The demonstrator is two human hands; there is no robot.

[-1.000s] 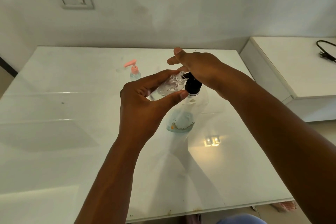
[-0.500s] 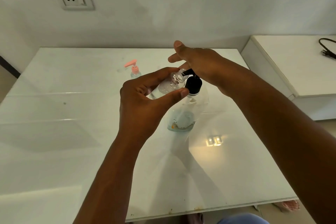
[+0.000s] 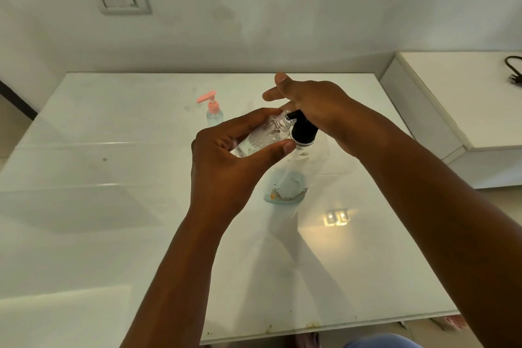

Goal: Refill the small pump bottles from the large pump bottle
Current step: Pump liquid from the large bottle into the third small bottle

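**Keep the open neck under the black spout**

Your left hand [image 3: 226, 167] grips 1 small clear bottle [image 3: 261, 137], uncapped, fingers and thumb curled round its body. Its long axis tilts up and to the right, so the open neck meets the black pump head [image 3: 303, 128] of the large pump bottle [image 3: 286, 183] standing on the white table [image 3: 113, 206]. Your right hand [image 3: 316, 104] rests on top of that pump, fingers mostly straight and spread, pressing rather than clasping.

The move likely turns on this: the spout points left toward the neck, just touching it. Hold that alignment, or gel may miss the opening.

A 2nd small bottle with a pink pump [image 3: 213, 110] stands further back on the table, to the left, apart from both hands.
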